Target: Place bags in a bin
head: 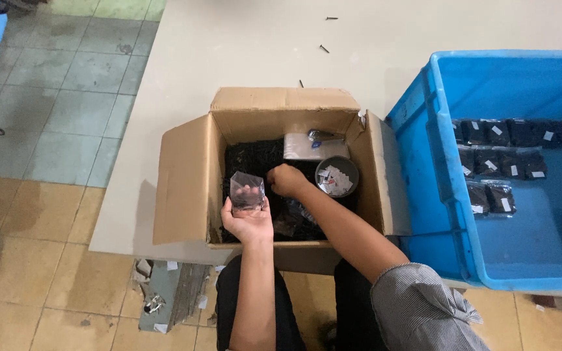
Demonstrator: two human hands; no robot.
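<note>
Here, a small clear bag (247, 191) — dark screws inside.

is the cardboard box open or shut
Open: the cardboard box has all four flaps folded outward, showing dark small parts inside, where the right hand reaches. The left hand holds a clear bag.

A small clear plastic bag (247, 192) stands upright over the near left part of an open cardboard box (190, 182), with a few dark pieces gathered at its bottom. The box sits on the near edge of a table, flaps spread, filled with small black screws (252, 158) heaped across its floor.
</note>
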